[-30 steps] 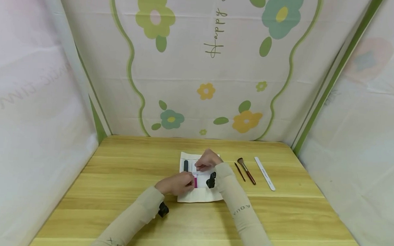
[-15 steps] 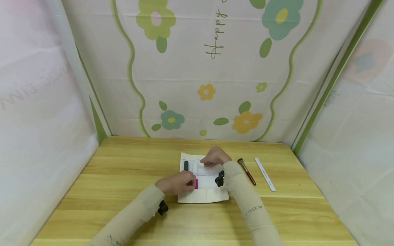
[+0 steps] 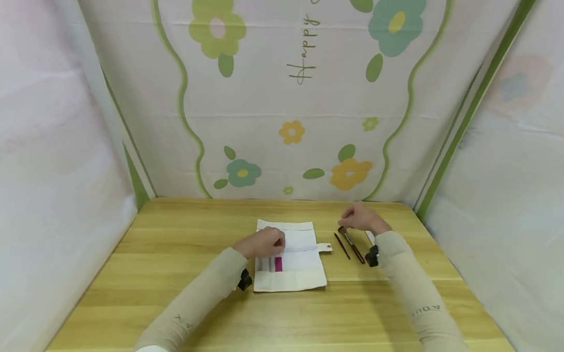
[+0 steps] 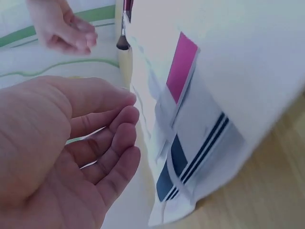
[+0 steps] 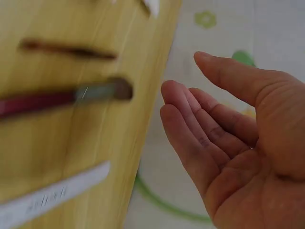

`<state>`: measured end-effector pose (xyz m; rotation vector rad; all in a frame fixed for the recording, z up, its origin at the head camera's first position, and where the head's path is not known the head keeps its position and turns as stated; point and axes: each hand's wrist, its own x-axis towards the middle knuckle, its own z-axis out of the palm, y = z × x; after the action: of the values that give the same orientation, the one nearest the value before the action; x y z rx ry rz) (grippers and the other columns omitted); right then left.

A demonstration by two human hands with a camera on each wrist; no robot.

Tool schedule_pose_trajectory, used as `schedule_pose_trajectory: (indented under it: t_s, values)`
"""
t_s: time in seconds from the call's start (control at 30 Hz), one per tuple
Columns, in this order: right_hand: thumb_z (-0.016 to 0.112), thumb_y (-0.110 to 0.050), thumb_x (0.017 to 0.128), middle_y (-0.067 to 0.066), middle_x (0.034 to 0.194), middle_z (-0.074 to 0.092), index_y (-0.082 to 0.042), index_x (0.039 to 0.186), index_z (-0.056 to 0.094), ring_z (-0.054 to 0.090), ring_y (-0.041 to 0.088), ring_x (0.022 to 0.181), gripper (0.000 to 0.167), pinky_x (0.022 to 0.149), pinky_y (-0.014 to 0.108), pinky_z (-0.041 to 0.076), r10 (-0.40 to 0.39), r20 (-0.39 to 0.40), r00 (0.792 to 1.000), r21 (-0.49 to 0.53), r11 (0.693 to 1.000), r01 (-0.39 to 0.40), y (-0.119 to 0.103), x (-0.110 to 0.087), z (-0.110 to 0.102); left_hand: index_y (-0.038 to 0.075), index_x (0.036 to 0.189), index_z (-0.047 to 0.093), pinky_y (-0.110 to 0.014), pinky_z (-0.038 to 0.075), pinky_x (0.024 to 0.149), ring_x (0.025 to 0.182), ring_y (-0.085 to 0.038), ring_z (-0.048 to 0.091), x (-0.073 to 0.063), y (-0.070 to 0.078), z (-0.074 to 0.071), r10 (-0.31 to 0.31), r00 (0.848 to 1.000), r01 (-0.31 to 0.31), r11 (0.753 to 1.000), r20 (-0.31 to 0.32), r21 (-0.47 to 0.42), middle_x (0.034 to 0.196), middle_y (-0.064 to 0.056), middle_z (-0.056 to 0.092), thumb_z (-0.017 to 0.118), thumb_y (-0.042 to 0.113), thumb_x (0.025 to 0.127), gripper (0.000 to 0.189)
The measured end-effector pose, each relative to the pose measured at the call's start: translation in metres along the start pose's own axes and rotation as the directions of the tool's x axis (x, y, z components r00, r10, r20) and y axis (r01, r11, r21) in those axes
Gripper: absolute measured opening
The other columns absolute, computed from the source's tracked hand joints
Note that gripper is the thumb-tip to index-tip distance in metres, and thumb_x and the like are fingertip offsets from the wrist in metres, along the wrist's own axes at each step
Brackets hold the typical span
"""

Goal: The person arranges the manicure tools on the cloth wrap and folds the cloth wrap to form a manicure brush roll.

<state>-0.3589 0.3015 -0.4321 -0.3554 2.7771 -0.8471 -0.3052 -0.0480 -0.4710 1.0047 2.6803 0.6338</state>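
Note:
A white cloth roll pouch (image 3: 301, 281) lies unfolded on the table. Over its left part hovers my left hand (image 3: 264, 242), fingers loosely bent and holding nothing. The left wrist view shows a magenta flat piece (image 4: 182, 67) and a dark strip (image 4: 174, 167) tucked behind bands of the pouch. My right hand (image 3: 363, 218) is above the head of a makeup brush (image 3: 354, 248) with a dark red handle. In the right wrist view, thumb and fingers are apart with nothing between them. A thin dark stick (image 3: 341, 246) lies left of the brush.
A white nail file (image 5: 62, 194) with printed lettering lies right of the brush, mostly hidden by the right arm in the head view. A snap tab (image 3: 325, 247) sticks out from the pouch's right side. Behind the table (image 3: 189, 297) hangs a flowered cloth (image 3: 247, 107).
My right hand has left the pouch and moved right to above the brush. My left hand has moved slightly up over the pouch, uncovering the magenta piece's lower end.

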Motion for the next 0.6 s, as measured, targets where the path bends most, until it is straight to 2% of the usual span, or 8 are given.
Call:
schedule_pose_trajectory:
  t_s: [0.07,0.13,0.27,0.33,0.4,0.47,0.53,0.6]
  values:
    - [0.072,-0.021,0.100,0.004,0.079,0.066,-0.003,0.086,0.068,0.050,0.014,0.067,0.023,0.064,0.032,0.046,0.012,-0.027,1.000,-0.028,1.000,-0.013,0.017,-0.011,-0.009,0.010,0.095,0.071,-0.024,0.052,0.076,0.078,-0.010,0.056,0.006,0.001,0.002,-0.007,1.000,0.007,1.000,-0.002,-0.005,0.088,0.002,0.068,0.066,0.006,0.101,0.009]
    - [0.073,-0.021,0.098,0.010,0.093,0.073,0.001,0.099,0.073,0.060,0.016,0.076,0.022,0.070,0.036,0.053,0.030,-0.058,0.998,-0.068,0.997,-0.034,0.032,-0.021,-0.015,0.008,0.093,0.069,-0.024,0.049,0.074,0.076,-0.010,0.052,0.009,0.002,0.004,-0.005,1.000,0.005,1.000,-0.004,-0.005,0.085,0.002,0.063,0.064,0.004,0.101,0.011]
    - [0.077,-0.021,0.096,0.023,0.114,0.074,0.006,0.114,0.074,0.070,0.029,0.096,0.033,0.085,0.048,0.060,0.054,-0.091,0.994,-0.122,0.990,-0.065,0.058,-0.036,-0.022,0.008,0.085,0.063,-0.024,0.040,0.066,0.067,-0.010,0.043,0.015,0.004,0.008,-0.038,0.999,0.038,0.999,0.009,-0.008,0.075,0.003,0.050,0.060,0.001,0.101,0.017]
    - [0.078,-0.019,0.094,0.027,0.116,0.073,0.008,0.114,0.074,0.071,0.034,0.099,0.033,0.088,0.051,0.060,0.067,-0.103,0.992,-0.139,0.987,-0.081,0.068,-0.042,-0.024,0.008,0.084,0.062,-0.024,0.039,0.064,0.066,-0.010,0.042,0.017,0.004,0.009,-0.063,0.998,0.063,0.998,0.019,-0.007,0.074,0.003,0.048,0.059,0.002,0.100,0.018]
    - [0.079,-0.017,0.094,0.029,0.115,0.073,0.010,0.113,0.074,0.071,0.037,0.099,0.033,0.088,0.051,0.060,0.077,-0.112,0.991,-0.150,0.984,-0.094,0.076,-0.046,-0.025,0.009,0.085,0.065,-0.023,0.041,0.064,0.067,-0.009,0.046,0.020,0.004,0.011,-0.083,0.996,0.083,0.997,0.024,0.002,0.076,0.003,0.054,0.061,0.003,0.100,0.017]
    - [0.080,-0.016,0.093,0.026,0.110,0.074,0.009,0.111,0.074,0.071,0.034,0.095,0.032,0.084,0.047,0.060,0.102,-0.125,0.987,-0.143,0.983,-0.119,0.083,-0.048,-0.024,0.009,0.091,0.070,-0.023,0.045,0.066,0.071,-0.009,0.052,0.021,0.004,0.012,-0.103,0.994,0.103,0.995,0.029,0.003,0.083,0.003,0.062,0.063,0.006,0.101,0.013]
    - [0.079,-0.015,0.093,0.021,0.097,0.074,0.009,0.102,0.074,0.068,0.027,0.084,0.026,0.074,0.040,0.058,0.121,-0.118,0.986,-0.126,0.983,-0.136,0.087,-0.048,-0.021,0.008,0.095,0.073,-0.023,0.048,0.070,0.075,-0.010,0.055,0.022,0.005,0.013,-0.113,0.993,0.113,0.994,0.033,0.006,0.088,0.001,0.067,0.065,0.007,0.101,0.010]
    - [0.078,-0.015,0.094,0.010,0.082,0.070,0.005,0.092,0.074,0.060,0.018,0.072,0.021,0.066,0.033,0.051,0.145,-0.111,0.983,-0.107,0.982,-0.157,0.090,-0.047,-0.016,0.007,0.097,0.073,-0.025,0.049,0.072,0.077,-0.011,0.056,0.022,0.005,0.014,-0.120,0.992,0.120,0.993,0.036,0.002,0.090,-0.001,0.069,0.065,0.007,0.101,0.009]
